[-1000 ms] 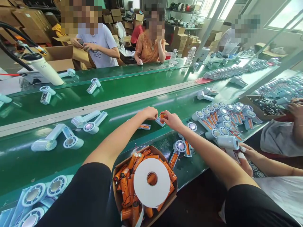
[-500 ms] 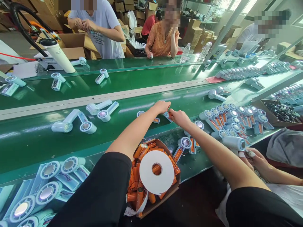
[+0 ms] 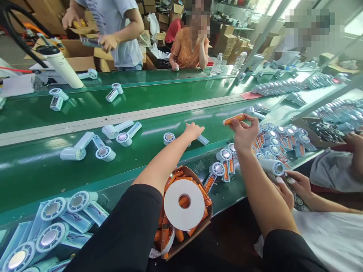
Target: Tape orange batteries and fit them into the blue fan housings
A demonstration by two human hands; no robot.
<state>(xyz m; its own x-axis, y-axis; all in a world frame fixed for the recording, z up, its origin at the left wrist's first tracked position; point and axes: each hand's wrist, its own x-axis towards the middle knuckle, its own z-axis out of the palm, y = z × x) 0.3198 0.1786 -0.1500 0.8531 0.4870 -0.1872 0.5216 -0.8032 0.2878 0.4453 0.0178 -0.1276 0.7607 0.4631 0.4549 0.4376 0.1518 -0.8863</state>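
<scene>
Green conveyor belt (image 3: 70, 181) spans the bench beneath both hands. Fingers of the right hand (image 3: 246, 132) pinch an orange-wrapped cylindrical battery (image 3: 235, 119) above the belt, probably by one end to keep the other clear. Left of that grip, the left hand (image 3: 194, 131) reaches by a pale-blue plastic handle (image 3: 203, 139), perhaps to steady it; its fingertips' hold cannot be told. Nearer the body, a white tape roll (image 3: 170, 206) hides many batteries in the cardboard box (image 3: 202, 227), likely placed within reach.
</scene>
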